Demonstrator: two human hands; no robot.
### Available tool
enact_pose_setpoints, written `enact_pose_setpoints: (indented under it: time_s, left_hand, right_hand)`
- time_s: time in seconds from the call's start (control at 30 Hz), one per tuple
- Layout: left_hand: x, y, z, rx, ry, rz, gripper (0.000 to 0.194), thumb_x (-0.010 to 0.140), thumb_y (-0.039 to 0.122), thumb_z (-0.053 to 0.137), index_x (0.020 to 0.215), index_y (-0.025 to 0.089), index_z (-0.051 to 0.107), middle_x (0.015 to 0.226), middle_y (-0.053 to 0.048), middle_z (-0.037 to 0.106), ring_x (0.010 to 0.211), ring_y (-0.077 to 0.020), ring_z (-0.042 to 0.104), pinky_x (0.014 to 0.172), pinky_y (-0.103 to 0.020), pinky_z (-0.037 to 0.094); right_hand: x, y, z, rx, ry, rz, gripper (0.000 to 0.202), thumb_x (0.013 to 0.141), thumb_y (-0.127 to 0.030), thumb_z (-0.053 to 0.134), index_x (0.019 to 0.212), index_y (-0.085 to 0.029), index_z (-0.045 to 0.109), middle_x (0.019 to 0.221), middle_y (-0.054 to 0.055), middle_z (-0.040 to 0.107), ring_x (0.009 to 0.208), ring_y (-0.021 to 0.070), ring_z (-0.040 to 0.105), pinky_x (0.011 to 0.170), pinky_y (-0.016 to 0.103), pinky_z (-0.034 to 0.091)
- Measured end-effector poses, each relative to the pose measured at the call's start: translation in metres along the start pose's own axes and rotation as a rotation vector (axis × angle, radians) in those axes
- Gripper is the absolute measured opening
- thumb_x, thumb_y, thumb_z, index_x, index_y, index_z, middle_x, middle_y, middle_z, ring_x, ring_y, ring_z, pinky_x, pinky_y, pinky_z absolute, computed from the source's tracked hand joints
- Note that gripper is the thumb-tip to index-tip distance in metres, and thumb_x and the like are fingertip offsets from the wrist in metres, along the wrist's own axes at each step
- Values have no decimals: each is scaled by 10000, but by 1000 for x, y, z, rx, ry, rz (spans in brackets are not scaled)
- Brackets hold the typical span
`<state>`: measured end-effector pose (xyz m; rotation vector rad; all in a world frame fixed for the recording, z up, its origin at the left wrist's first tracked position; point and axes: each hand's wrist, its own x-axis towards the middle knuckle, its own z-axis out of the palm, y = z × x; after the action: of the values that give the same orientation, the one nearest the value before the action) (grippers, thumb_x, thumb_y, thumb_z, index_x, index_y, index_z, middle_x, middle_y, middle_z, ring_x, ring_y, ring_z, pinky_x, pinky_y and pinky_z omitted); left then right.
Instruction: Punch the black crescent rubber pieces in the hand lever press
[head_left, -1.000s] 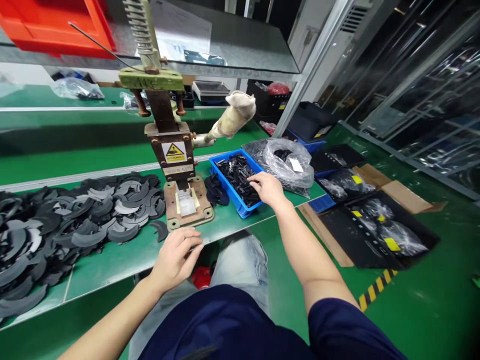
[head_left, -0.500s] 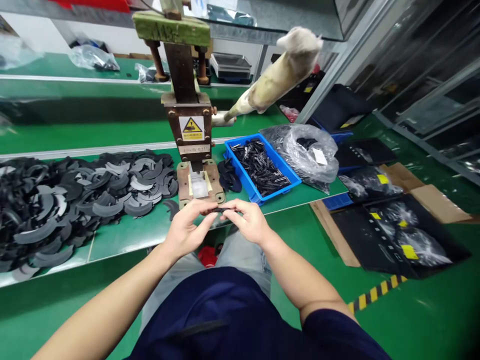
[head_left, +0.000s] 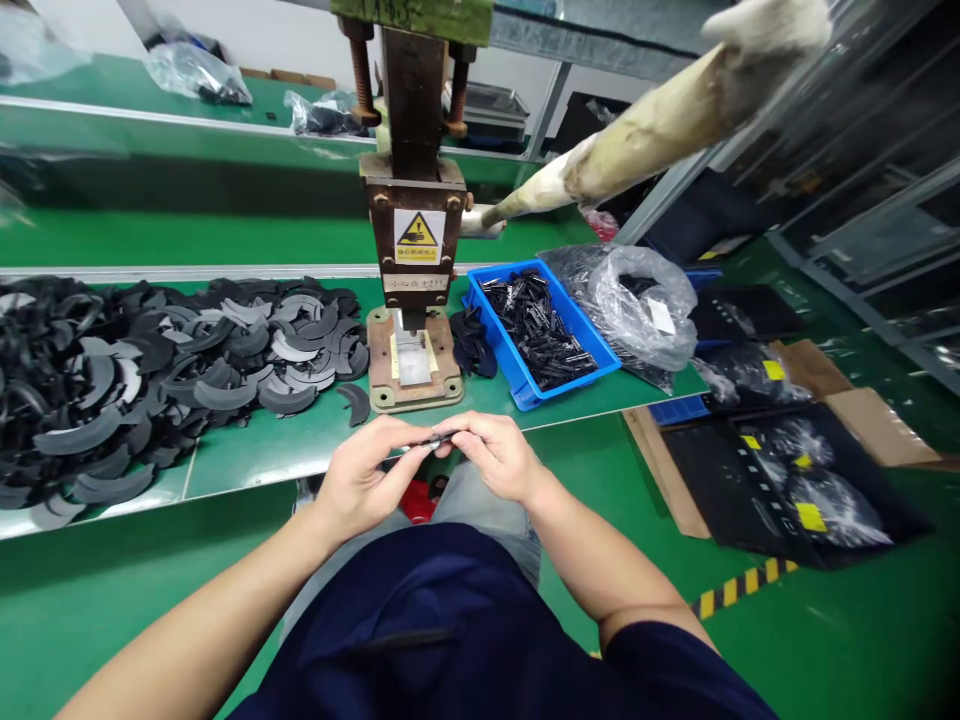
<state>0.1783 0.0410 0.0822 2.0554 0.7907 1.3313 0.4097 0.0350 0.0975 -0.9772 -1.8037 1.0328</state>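
Note:
Just past the bench's front edge, my left hand and my right hand pinch a small dark plastic part between them. Fingers cover most of it, so its full outline is hidden. Beyond my hands stands a hand-lever press with a warning label. Its base plate bears a pale metal fixture. One curved black piece lies alone left of the base. More dark curved pieces are stacked to the base's right.
A large pile of curved black pieces covers the bench's left. On the right are a blue bin of narrow black parts and a clear plastic bag. The press's wrapped lever juts out to the upper right. Cartons stand on the floor.
The press's upper block and lever stand lower in the view, and its lever looks swung nearer. My hands still hold the dark part, now slightly tilted and a little lower, farther from the base.

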Motion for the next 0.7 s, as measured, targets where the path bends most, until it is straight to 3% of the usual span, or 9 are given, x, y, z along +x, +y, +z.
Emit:
enact_pose_setpoints:
  time_s: [0.2, 0.43, 0.57, 0.7]
  left_hand:
    - [-5, -2, -3, 12, -7, -11, 338, 945, 83, 719, 1244, 239, 748, 1026, -61, 802, 912, -184, 763, 819, -304, 626]
    - [-1, -10, -12, 111, -59, 79, 308, 954, 104, 711, 1224, 248, 743, 1093, -75, 808, 980, -199, 766, 894, -337, 624]
    - [21, -47, -30, 265, -12, -4, 129, 993, 212, 678, 1091, 223, 762, 1041, -68, 809, 938, -194, 757, 888, -326, 605]
    - [54, -98, -44, 481, -10, -105, 217, 1032, 334, 604, 1083, 206, 772, 1067, -80, 808, 978, -217, 749, 923, -336, 579]
  right_hand:
    - [2, 3, 2, -39, -13, -31, 288, 1066, -356, 550, 1225, -230, 754, 944, 30, 849, 945, 158, 800, 921, 307, 619]
    - [5, 5, 5, -124, -33, -3, 273, 1063, -356, 551, 1194, -242, 762, 910, 19, 826, 884, 149, 777, 864, 301, 609]
    - [21, 1, -21, -237, 119, 25, 267, 1022, -394, 632, 1217, -237, 727, 1036, 47, 804, 956, 162, 760, 924, 335, 621]
    - [62, -29, -74, -310, 433, -238, 497, 982, -489, 679, 1409, -259, 570, 1318, 99, 689, 1183, 200, 704, 1058, 404, 618]
